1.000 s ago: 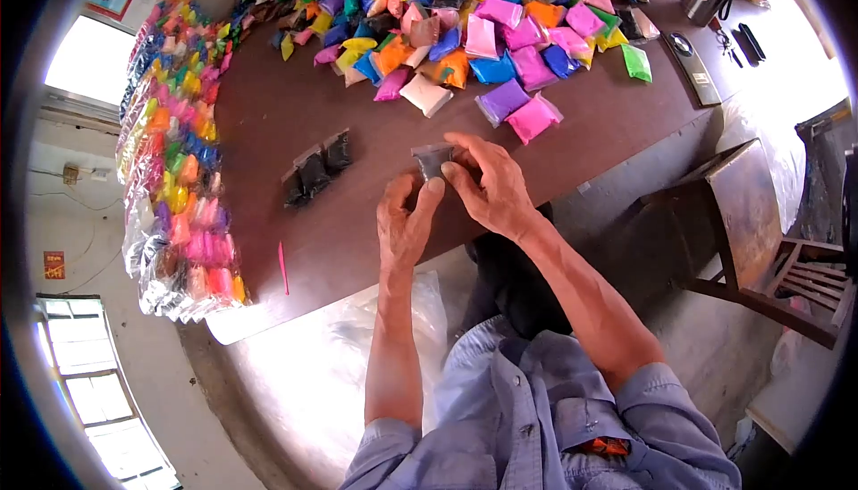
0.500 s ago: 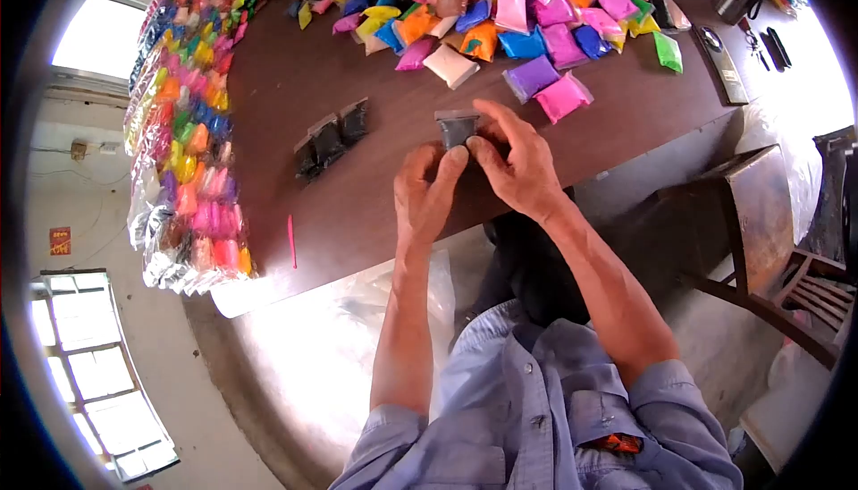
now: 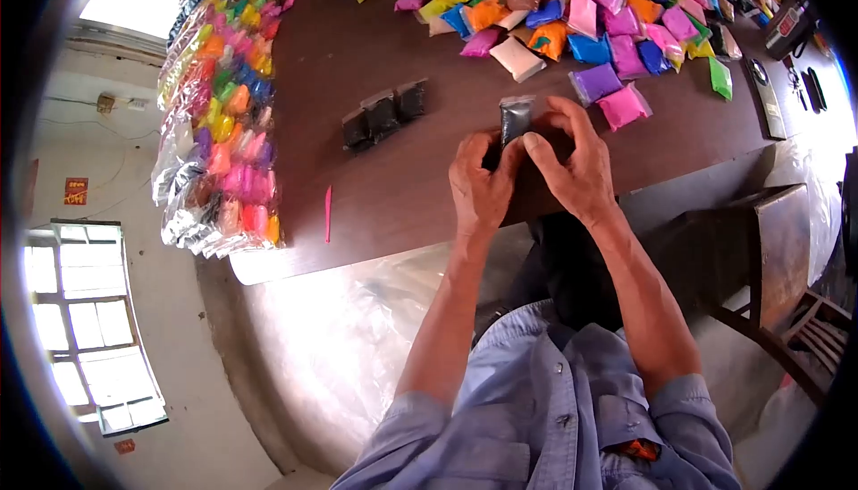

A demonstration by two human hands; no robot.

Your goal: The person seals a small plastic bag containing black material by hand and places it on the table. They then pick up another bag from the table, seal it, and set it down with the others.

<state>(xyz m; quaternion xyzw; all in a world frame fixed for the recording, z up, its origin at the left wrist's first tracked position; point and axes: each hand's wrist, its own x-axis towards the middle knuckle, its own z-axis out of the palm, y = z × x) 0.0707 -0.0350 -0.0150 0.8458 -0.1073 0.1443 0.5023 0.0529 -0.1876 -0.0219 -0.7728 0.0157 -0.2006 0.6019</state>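
A small clear packet with black contents (image 3: 516,120) stands upright between my hands, above the near part of the brown table. My left hand (image 3: 483,181) is closed around its lower end, which the fingers partly hide. My right hand (image 3: 579,164) has its thumb against the packet's lower right side, and its fingers curl behind, with the index finger held off the packet. To the left, several similar black packets (image 3: 382,117) lie side by side on the table.
A heap of colourful packets (image 3: 617,29) covers the far side. Stacked clear bags of coloured packets (image 3: 228,146) line the left edge. A pink stick (image 3: 328,214) lies near the front. At right are a long metallic object (image 3: 767,99), a dark flask (image 3: 788,29) and a wooden chair (image 3: 778,253).
The view has shifted, so the table things appear further right. The black packet has turned and looks narrower. My right index finger has lifted off its top edge.
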